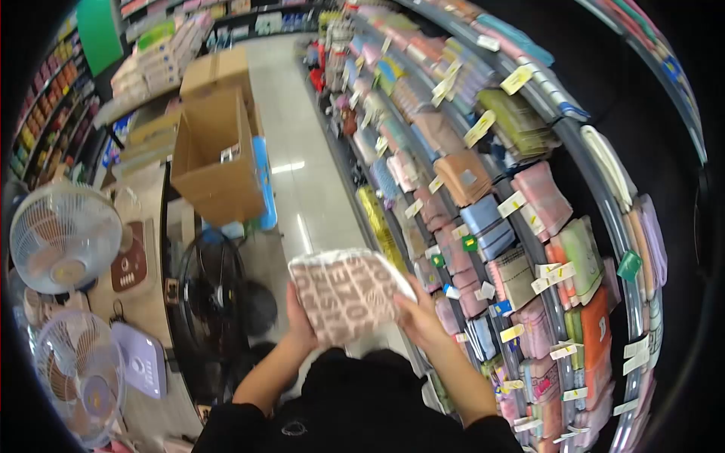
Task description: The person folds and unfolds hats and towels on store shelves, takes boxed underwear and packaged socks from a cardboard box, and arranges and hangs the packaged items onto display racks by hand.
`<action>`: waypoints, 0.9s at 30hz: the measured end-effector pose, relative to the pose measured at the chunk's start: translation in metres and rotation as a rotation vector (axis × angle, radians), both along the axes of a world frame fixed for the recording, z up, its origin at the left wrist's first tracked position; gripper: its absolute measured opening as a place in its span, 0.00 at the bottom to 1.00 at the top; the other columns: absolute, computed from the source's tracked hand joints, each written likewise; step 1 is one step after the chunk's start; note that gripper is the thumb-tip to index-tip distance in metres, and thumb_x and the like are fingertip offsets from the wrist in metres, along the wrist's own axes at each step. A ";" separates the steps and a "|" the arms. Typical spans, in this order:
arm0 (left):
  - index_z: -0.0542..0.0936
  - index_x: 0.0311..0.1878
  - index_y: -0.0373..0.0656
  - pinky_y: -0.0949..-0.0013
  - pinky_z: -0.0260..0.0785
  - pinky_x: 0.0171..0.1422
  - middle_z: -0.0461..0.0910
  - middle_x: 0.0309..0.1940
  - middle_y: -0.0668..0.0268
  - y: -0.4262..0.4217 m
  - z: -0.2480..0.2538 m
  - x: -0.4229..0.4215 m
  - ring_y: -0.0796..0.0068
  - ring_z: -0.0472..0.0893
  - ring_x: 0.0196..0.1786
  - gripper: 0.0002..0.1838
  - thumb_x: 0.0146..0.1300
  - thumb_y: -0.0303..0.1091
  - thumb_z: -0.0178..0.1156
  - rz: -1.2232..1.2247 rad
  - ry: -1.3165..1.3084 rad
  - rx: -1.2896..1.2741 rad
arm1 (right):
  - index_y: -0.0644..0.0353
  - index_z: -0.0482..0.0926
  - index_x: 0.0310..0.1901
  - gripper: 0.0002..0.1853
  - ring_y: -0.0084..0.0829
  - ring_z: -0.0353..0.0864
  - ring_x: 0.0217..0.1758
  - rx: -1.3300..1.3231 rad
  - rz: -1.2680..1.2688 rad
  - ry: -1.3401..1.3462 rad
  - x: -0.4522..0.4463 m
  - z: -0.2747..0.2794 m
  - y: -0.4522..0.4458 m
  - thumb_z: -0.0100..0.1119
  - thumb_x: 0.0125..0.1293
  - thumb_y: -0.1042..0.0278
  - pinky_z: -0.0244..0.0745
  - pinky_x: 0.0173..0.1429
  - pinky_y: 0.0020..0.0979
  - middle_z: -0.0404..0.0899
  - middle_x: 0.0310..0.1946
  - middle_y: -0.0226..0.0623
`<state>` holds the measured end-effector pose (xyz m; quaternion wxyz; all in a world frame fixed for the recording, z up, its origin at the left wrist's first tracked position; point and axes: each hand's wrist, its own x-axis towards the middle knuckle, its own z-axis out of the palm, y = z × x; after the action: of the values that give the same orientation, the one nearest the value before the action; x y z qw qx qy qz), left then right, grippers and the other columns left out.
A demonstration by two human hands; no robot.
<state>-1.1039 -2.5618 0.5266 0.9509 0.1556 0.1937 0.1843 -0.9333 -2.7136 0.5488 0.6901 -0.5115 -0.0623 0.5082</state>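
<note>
A folded towel (347, 298), brown and white with large block letters, is held out in front of my body. My left hand (300, 323) grips its left edge, and part of those fingers is hidden by the cloth. On the opposite edge my right hand (421, 321) is closed, its thumb lying near the white border. To the right, shelves carry many folded towels, among them a blue one (487, 226), a tan one (462, 180) and a pink plaid one (542, 198).
An open cardboard box (215, 170) stands ahead on the left. White fans (66, 234) and a black fan (211, 294) are on the left side. The tiled aisle floor (283, 98) runs forward between them and the towel shelves, which bear yellow price tags (480, 128).
</note>
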 end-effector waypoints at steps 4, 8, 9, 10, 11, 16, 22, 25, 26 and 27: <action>0.48 0.75 0.47 0.37 0.56 0.70 0.55 0.73 0.54 0.012 -0.003 -0.010 0.46 0.59 0.72 0.51 0.60 0.78 0.29 0.011 -0.275 -0.171 | 0.48 0.62 0.65 0.26 0.28 0.79 0.50 0.044 -0.068 0.026 0.005 0.012 0.061 0.53 0.67 0.77 0.80 0.43 0.31 0.74 0.53 0.35; 0.46 0.75 0.48 0.30 0.56 0.66 0.53 0.73 0.52 0.030 0.004 -0.009 0.37 0.57 0.71 0.49 0.62 0.76 0.30 0.056 -0.296 -0.080 | 0.47 0.64 0.63 0.23 0.26 0.82 0.46 0.003 -0.054 -0.004 0.007 0.008 0.110 0.50 0.68 0.75 0.84 0.40 0.26 0.76 0.51 0.32; 0.48 0.75 0.49 0.29 0.57 0.65 0.55 0.72 0.52 0.035 0.005 -0.011 0.34 0.57 0.70 0.48 0.61 0.76 0.32 0.067 -0.238 -0.098 | 0.45 0.61 0.64 0.24 0.28 0.81 0.47 0.005 -0.011 0.029 0.010 0.002 0.120 0.49 0.68 0.76 0.82 0.39 0.29 0.75 0.50 0.34; 0.50 0.74 0.51 0.29 0.58 0.65 0.57 0.71 0.52 0.041 -0.002 -0.011 0.34 0.59 0.70 0.46 0.63 0.75 0.32 0.080 -0.204 -0.102 | 0.45 0.62 0.64 0.24 0.27 0.81 0.46 0.006 0.013 0.036 0.010 -0.001 0.128 0.50 0.68 0.75 0.83 0.39 0.28 0.76 0.50 0.34; 0.50 0.74 0.51 0.29 0.58 0.65 0.57 0.71 0.52 0.046 -0.003 -0.010 0.34 0.59 0.70 0.46 0.63 0.75 0.32 0.101 -0.197 -0.097 | 0.46 0.64 0.63 0.23 0.26 0.82 0.46 0.014 0.034 0.038 0.013 -0.003 0.136 0.51 0.68 0.75 0.84 0.38 0.27 0.76 0.50 0.33; 0.51 0.74 0.49 0.32 0.61 0.64 0.60 0.69 0.52 0.079 -0.009 0.011 0.34 0.65 0.66 0.45 0.64 0.73 0.32 0.148 -0.164 -0.045 | 0.45 0.63 0.64 0.23 0.26 0.82 0.45 0.011 0.132 0.091 0.038 -0.013 0.182 0.50 0.68 0.74 0.82 0.36 0.27 0.77 0.50 0.33; 0.60 0.71 0.47 0.38 0.47 0.73 0.63 0.69 0.54 0.145 -0.022 0.058 0.46 0.64 0.69 0.43 0.64 0.71 0.35 0.164 0.157 0.026 | 0.48 0.63 0.64 0.24 0.25 0.79 0.45 0.065 0.252 0.071 0.091 -0.030 0.244 0.50 0.67 0.77 0.77 0.40 0.28 0.76 0.49 0.34; 0.64 0.69 0.43 0.46 0.44 0.76 0.65 0.68 0.57 0.184 -0.022 0.080 0.55 0.63 0.70 0.39 0.68 0.65 0.34 0.309 0.255 -0.117 | 0.54 0.62 0.65 0.27 0.26 0.77 0.48 0.169 0.325 -0.024 0.117 -0.043 0.274 0.52 0.64 0.79 0.74 0.49 0.28 0.73 0.51 0.36; 0.65 0.68 0.41 0.48 0.49 0.75 0.68 0.66 0.57 0.198 -0.031 0.084 0.57 0.67 0.69 0.36 0.70 0.61 0.34 0.316 0.326 -0.105 | 0.56 0.59 0.67 0.31 0.28 0.76 0.51 0.199 0.391 -0.199 0.128 -0.054 0.281 0.54 0.62 0.79 0.73 0.53 0.29 0.71 0.54 0.38; 0.65 0.68 0.40 0.50 0.57 0.72 0.72 0.63 0.57 0.211 -0.041 0.086 0.57 0.71 0.65 0.34 0.72 0.58 0.36 0.274 0.371 -0.045 | 0.58 0.56 0.69 0.35 0.30 0.75 0.54 0.222 0.446 -0.378 0.138 -0.060 0.289 0.56 0.60 0.79 0.72 0.57 0.31 0.68 0.57 0.40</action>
<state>-1.0178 -2.3503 0.4853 0.8684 0.1378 0.3887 0.2754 -0.7952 -2.4249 0.4886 0.5892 -0.4923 -0.3555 0.5330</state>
